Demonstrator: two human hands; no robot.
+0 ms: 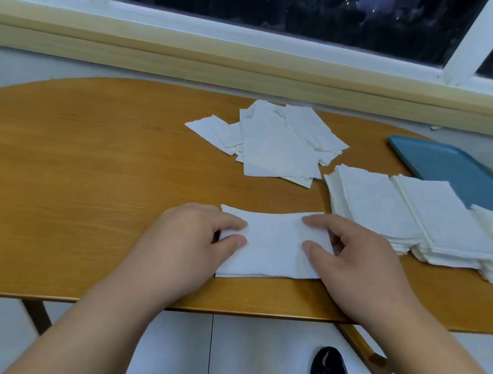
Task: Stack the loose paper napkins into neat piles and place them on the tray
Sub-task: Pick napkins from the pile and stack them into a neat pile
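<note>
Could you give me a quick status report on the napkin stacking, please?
Left hand and right hand grip small napkin stack at near edge. Loose napkins heaped behind. Three neat piles by tray. Nothing blocking.

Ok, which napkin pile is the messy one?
The far pile: its sheets lie crooked and fanned out, while the near pile and the stacks by the tray are squared.
</note>
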